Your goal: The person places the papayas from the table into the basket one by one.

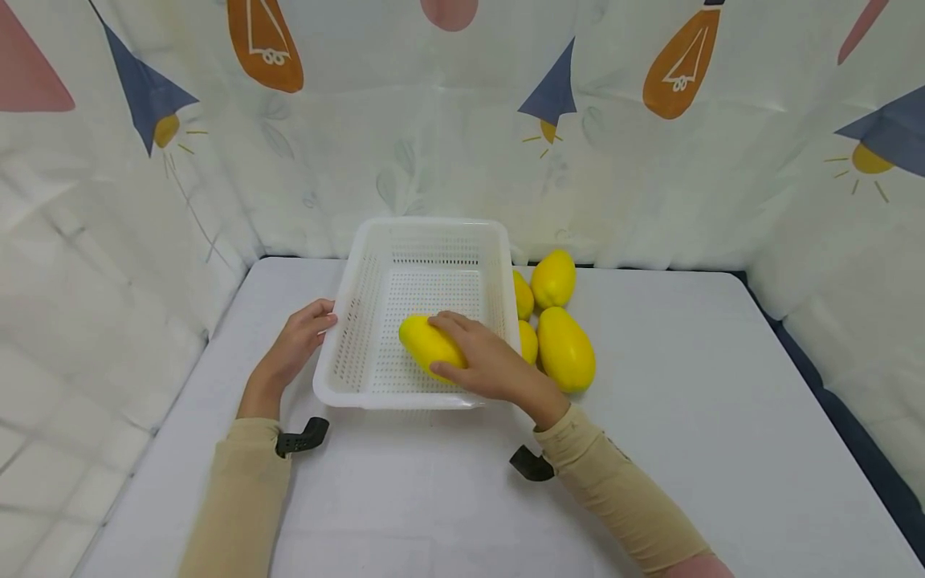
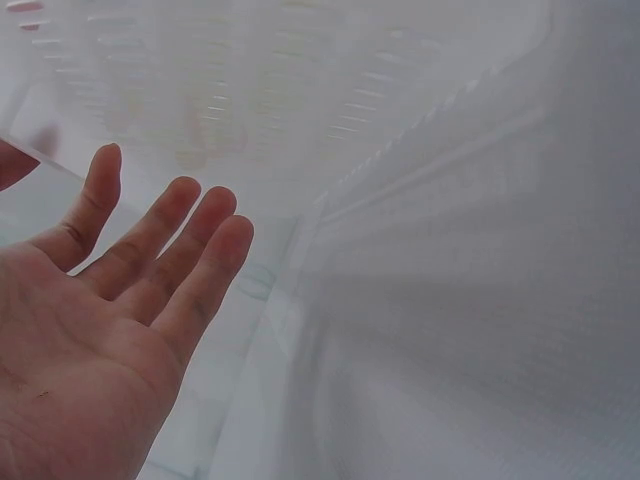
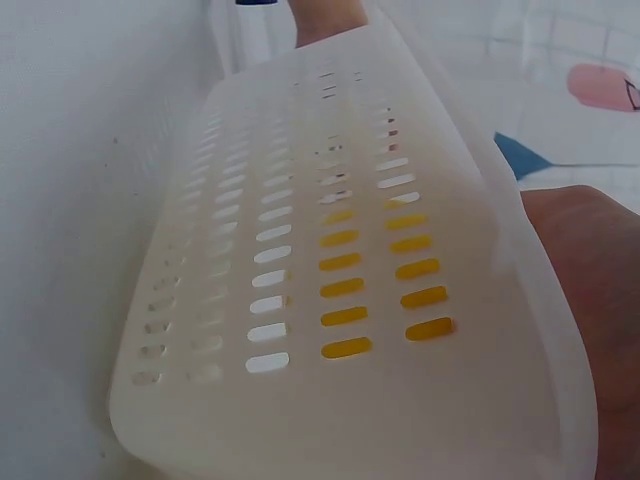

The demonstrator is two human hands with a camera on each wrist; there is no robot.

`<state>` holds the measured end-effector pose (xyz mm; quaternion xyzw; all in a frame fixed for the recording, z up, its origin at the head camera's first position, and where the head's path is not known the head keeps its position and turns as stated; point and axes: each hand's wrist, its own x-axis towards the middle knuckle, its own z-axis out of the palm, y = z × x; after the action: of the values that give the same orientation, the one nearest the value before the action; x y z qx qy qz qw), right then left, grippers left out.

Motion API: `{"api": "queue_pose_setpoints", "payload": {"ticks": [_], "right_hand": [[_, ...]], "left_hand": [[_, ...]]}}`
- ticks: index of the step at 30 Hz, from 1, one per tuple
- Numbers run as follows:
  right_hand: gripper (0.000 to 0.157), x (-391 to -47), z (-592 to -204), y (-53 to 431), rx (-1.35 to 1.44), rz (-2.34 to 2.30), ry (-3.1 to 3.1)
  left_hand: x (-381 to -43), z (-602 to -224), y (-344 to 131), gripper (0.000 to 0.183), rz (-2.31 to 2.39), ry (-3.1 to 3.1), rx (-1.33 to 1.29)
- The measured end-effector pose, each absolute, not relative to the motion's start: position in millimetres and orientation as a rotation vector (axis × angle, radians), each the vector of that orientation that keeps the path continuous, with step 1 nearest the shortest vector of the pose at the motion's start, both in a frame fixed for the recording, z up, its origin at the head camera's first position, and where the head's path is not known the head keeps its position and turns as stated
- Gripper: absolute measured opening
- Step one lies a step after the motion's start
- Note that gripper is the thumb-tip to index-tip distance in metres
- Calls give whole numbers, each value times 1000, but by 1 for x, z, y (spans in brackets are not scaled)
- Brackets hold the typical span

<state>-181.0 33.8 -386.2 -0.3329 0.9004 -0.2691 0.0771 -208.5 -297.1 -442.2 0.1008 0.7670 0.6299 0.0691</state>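
A white plastic basket (image 1: 433, 401) with perforated floor and slotted walls sits on the table. Inside it, toward the front right, my right hand (image 1: 480, 357) grips a yellow mango (image 1: 426, 343), fingers over its top and thumb on the near side. In the right wrist view yellow shows through the slots of the basket wall (image 3: 230, 420), with part of the right hand (image 3: 590, 290) beyond the rim. My left hand (image 1: 296, 341) is at the basket's left rim; the left wrist view shows its fingers (image 2: 190, 270) loosely extended below the rim, palm upward.
Two whole mangoes, one at the back (image 1: 553, 278) and a larger one in front (image 1: 567, 350), lie right of the basket. Two more, partly hidden by the basket's wall, lie between. A white table (image 1: 694, 401) is enclosed by a printed curtain (image 1: 462, 144) behind and at the sides.
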Motion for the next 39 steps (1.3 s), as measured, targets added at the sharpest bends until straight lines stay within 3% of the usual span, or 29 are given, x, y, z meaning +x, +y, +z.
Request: {"api": "queue_pose_setpoints", "payload": {"ticks": [16,39], "right_hand": [[64,-181,-389,26,-993,-714,2662],[62,-185,-392,21,-1020,-660,2600]], "left_hand": [[-209,-443,-297,27,1928,2284,312],[-208,-442,-296,28,1967,2239,327]]}}
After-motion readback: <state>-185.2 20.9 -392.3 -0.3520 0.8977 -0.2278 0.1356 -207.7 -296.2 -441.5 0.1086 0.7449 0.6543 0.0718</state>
